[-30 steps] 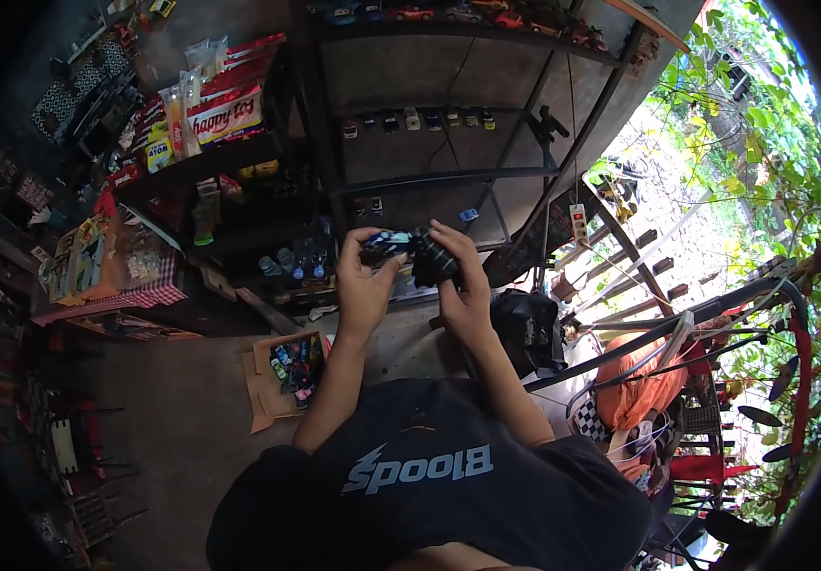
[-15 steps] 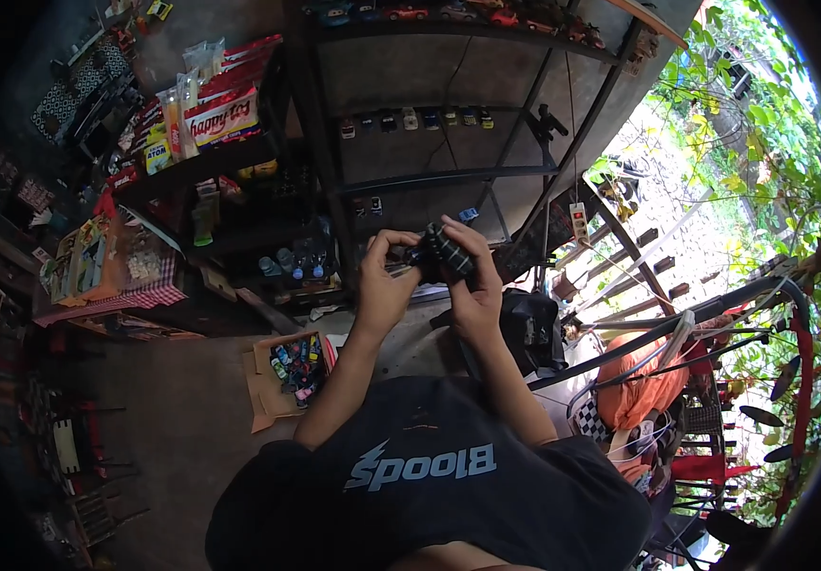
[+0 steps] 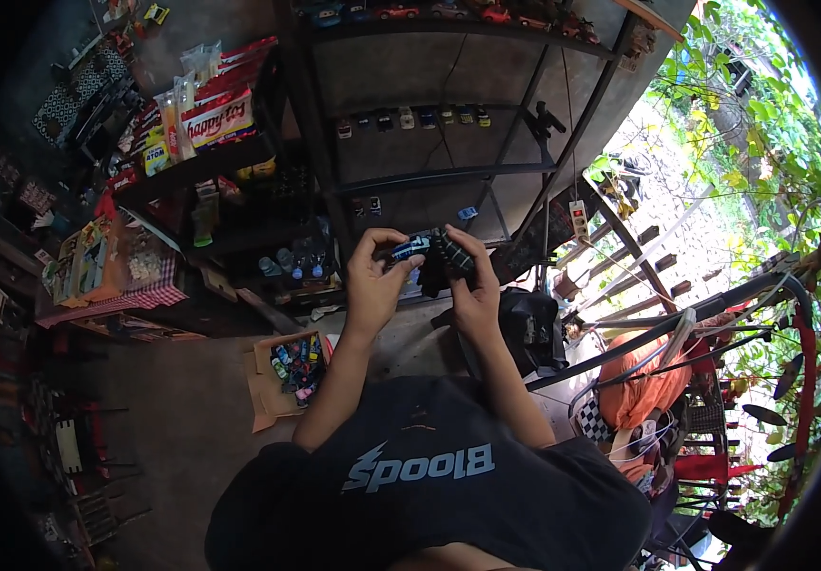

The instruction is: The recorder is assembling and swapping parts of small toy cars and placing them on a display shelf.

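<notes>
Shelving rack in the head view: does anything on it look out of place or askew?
Mildly, yes: the blue toy car sits at a slant toward the right of the lower shelf, apart from two small toy cars further left. That looks odd against the neat row of toy cars on the shelf above.

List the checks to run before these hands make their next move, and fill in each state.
1. Grip on the blue toy car: ok, between the left hand's thumb and fingers.
2. Grip on the black item with pale lines: ok, in the right hand.
3. Gap between the two held things: cannot tell; they are close, contact unclear.
4. Underside of the car: cannot tell, hidden.
5. Cardboard box open: ok, small toy cars visible inside.
</notes>
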Action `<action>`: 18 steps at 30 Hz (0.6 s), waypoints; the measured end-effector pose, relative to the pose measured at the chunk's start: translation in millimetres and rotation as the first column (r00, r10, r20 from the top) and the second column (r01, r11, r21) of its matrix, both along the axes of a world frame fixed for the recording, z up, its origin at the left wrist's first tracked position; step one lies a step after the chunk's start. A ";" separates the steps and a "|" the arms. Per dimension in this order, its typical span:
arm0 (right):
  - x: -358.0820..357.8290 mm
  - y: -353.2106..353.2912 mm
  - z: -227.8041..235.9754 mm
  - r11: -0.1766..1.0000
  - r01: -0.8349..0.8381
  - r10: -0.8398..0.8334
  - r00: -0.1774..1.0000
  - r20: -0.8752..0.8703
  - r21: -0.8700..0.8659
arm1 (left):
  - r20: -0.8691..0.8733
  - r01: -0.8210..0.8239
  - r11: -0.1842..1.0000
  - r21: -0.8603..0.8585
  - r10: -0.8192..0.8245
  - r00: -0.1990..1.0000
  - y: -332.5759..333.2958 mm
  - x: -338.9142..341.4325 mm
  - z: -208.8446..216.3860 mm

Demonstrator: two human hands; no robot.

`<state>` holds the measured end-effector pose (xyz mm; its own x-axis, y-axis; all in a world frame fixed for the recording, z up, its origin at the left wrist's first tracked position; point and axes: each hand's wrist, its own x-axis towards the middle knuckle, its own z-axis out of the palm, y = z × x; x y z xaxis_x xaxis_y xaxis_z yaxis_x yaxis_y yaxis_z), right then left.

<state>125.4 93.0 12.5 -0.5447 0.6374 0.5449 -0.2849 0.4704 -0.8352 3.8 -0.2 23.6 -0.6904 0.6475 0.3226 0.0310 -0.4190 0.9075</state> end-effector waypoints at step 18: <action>4.0 2.6 20.2 0.905 -0.112 0.089 0.993 -0.076 -0.411 | 0.186 0.103 0.992 0.073 -0.115 0.976 0.9 10.4 -2.2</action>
